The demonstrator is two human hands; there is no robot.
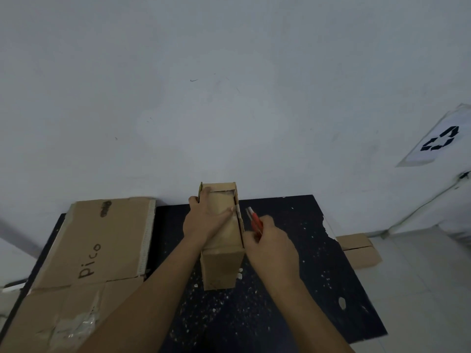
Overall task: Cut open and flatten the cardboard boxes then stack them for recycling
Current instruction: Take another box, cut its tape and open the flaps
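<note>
A small brown cardboard box (pixel 221 266) stands on the black mat (pixel 293 289), long side pointing away from me. My left hand (pixel 206 220) lies across its top, thumb hooked over the left edge, fingers reaching to the right edge. My right hand (pixel 270 244) is beside the box's right side and grips a red utility knife (pixel 254 221). Its blade tip points up and away, close to the box's top right edge. A large flattened cardboard sheet (pixel 102 250) marked "Pico" lies on the left.
Another small cardboard box (pixel 359 249) sits on the floor past the mat's right edge. A white sheet with a recycling symbol (pixel 439 141) hangs on the right wall. White crumbs speckle the mat. The white wall stands right behind the box.
</note>
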